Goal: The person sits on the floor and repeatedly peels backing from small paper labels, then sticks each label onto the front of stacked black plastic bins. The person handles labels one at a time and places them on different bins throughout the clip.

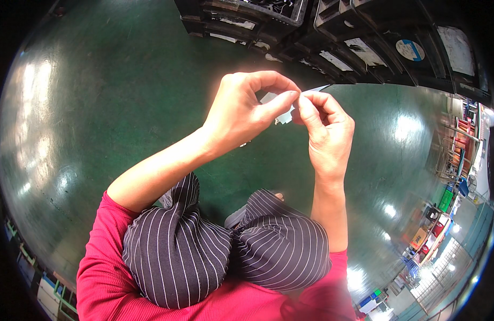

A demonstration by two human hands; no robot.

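Observation:
My left hand [237, 106] and my right hand [330, 140] meet in front of me, fingertips touching or nearly so. Thumb and forefinger of each are pinched together; whatever they grip, if anything, is too small or hidden to name. Pale, whitish pieces that look like paper [285, 116] show behind and between the hands. The fingers partly cover them, so I cannot tell whether they are held or lie lower down.
Black plastic crates [359, 40] are stacked beyond my hands, one open crate [281, 15] holding dark parts. Below is a shiny green floor [123, 85]. My knees in striped trousers [177, 257] are raised close beneath my arms. Shelves and boxes [426, 235] stand far right.

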